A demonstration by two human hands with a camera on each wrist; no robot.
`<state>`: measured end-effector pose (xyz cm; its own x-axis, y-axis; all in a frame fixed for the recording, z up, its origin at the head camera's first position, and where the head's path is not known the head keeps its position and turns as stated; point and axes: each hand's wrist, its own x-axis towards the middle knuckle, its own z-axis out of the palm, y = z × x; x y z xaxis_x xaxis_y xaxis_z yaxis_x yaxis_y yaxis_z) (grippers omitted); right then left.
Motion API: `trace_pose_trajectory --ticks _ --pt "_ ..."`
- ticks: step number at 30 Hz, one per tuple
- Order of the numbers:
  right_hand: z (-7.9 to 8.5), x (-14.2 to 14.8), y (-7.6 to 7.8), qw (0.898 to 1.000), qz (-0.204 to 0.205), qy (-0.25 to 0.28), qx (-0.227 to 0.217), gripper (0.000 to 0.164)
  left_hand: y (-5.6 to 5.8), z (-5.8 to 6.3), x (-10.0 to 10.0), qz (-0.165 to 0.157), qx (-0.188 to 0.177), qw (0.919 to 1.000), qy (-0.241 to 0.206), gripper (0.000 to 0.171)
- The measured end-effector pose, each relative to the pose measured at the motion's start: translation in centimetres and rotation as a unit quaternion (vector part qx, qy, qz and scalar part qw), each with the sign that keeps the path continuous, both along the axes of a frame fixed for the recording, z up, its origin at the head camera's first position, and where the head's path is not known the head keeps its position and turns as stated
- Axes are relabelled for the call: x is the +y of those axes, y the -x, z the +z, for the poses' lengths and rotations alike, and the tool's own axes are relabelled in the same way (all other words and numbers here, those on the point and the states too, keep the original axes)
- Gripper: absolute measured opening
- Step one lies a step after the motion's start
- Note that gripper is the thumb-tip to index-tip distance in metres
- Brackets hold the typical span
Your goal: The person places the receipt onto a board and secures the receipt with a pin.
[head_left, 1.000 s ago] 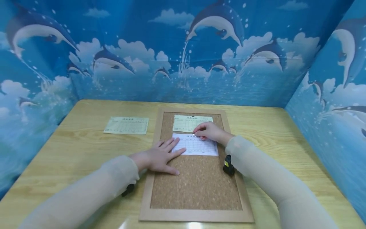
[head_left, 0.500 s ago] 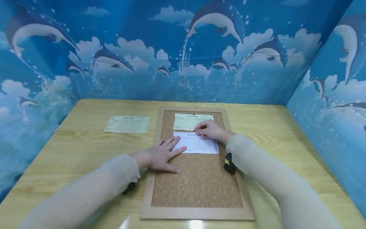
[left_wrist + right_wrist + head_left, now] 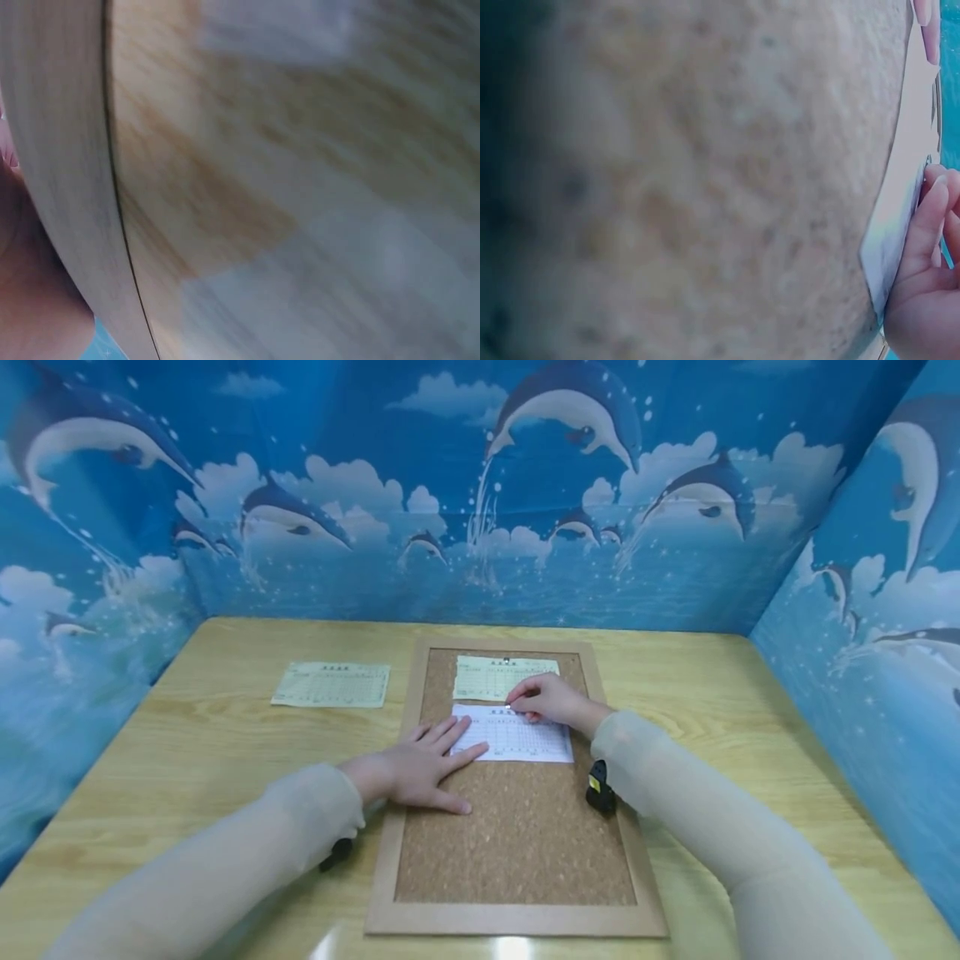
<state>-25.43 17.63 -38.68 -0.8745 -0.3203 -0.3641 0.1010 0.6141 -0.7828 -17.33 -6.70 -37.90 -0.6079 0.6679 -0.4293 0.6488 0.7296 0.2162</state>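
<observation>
On the corkboard (image 3: 517, 835) lies a white printed form (image 3: 525, 743), just below a pale green form (image 3: 480, 678) with a small dark pin (image 3: 506, 660) at its top edge. My left hand (image 3: 423, 772) is spread flat, its fingertips on the white form's left side and its thumb on the cork. At the top middle of that form, my right hand (image 3: 551, 702) pinches a small shiny push pin (image 3: 507, 706) between thumb and fingers. The fingers hide part of the pin. In the right wrist view, the right hand (image 3: 926, 262) rests by the white form (image 3: 900, 202).
A second pale green form (image 3: 332, 685) lies on the wooden table (image 3: 225, 718), left of the board. The board's raised wooden frame (image 3: 517, 920) surrounds the cork. A blue dolphin-print curtain (image 3: 360, 585) closes off the back and sides.
</observation>
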Motion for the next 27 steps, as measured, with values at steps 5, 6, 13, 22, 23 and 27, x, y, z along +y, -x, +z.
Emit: trace_pose_trajectory --ticks 5,6,13,22,23,27 --pt "0.19 -0.06 0.03 1.000 -0.003 0.002 0.000 0.015 0.08 -0.09 -0.03 0.004 0.003 1.0000 -0.003 0.088" --pt "0.23 -0.10 0.01 1.000 -0.002 0.002 -0.001 0.015 0.08 -0.07 -0.06 0.004 0.002 1.0000 -0.004 0.088" --pt "0.34 -0.16 -0.18 1.000 -0.001 -0.002 0.003 0.016 0.08 -0.09 -0.16 0.002 0.001 1.0000 -0.005 0.087" --pt "0.39 -0.28 -0.40 1.000 0.013 -0.004 0.008 0.016 -0.02 -0.22 -0.31 -0.002 -0.002 1.0000 -0.009 0.087" --pt "0.39 -0.27 -0.40 1.000 0.012 -0.005 0.010 0.016 -0.01 -0.24 -0.32 -0.003 -0.001 0.9999 -0.011 0.087" --pt "0.50 -0.30 -0.42 1.000 0.011 -0.008 0.016 0.016 0.05 -0.26 -0.29 -0.003 0.002 0.9999 -0.010 0.087"
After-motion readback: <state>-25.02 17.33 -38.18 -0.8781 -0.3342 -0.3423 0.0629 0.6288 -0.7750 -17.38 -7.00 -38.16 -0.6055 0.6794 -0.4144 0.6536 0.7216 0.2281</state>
